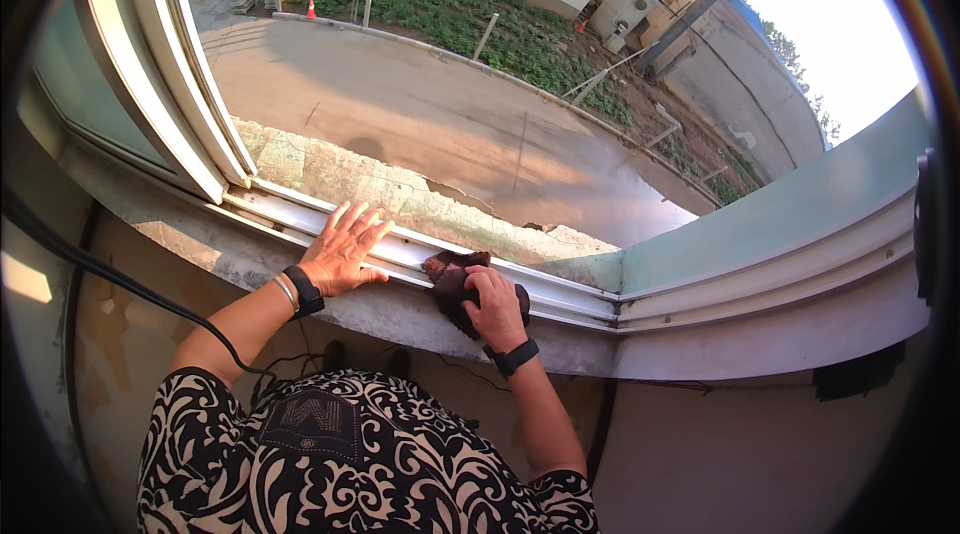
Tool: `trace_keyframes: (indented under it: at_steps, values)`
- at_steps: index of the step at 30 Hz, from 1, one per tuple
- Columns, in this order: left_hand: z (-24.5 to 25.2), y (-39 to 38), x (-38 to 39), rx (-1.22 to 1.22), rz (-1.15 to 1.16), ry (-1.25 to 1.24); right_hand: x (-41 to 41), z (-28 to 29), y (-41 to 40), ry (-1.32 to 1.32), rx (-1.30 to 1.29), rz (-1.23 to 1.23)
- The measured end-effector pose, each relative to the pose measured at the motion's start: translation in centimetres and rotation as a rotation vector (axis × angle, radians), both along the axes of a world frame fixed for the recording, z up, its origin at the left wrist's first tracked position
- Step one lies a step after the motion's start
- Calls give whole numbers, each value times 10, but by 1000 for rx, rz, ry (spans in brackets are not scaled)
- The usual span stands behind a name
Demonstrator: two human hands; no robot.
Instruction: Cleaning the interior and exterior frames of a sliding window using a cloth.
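Note:
A dark brown cloth point(454, 292) lies bunched over the white window track point(405, 253) and the inner edge of the concrete sill. My right hand point(496, 307) grips it from above with bent fingers. To the left of the cloth, my left hand point(343, 249) rests palm down across the track, its fingers spread and holding nothing. The white sliding window frames point(161, 76) stand at the left end of the track. What lies under the cloth is hidden.
The concrete inner sill point(375, 313) runs along my side of the track. A rough, broken outer ledge point(420, 200) lies beyond it, above a paved yard. At the right, the track meets the white side jamb point(750, 275). A black cable point(150, 294) hangs at left.

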State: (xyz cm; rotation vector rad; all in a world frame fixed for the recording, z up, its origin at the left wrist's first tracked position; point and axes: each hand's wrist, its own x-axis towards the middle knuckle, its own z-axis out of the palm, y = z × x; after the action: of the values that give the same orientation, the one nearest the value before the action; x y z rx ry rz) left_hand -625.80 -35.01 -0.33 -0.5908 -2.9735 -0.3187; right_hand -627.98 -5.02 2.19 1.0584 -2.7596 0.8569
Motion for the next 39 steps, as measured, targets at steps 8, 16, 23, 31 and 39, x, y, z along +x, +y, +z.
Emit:
trace_keyframes:
  at_steps: [8,16,23,31,39]
  values:
    - [2,-4,-6,-12,-26,22,-17,9,-65,-70,2,135]
    - [13,-4,-4,-25,11,-101,-12,48,30,-299,-545,-383]
    - [6,0,4,-47,23,-180,5,86,40,-141,-975,-142]
    - [-1,-2,-2,-32,17,-172,29,23,41,-477,-481,-226]
    - [-4,-1,-1,-41,25,-119,12,15,2,62,132,-180]
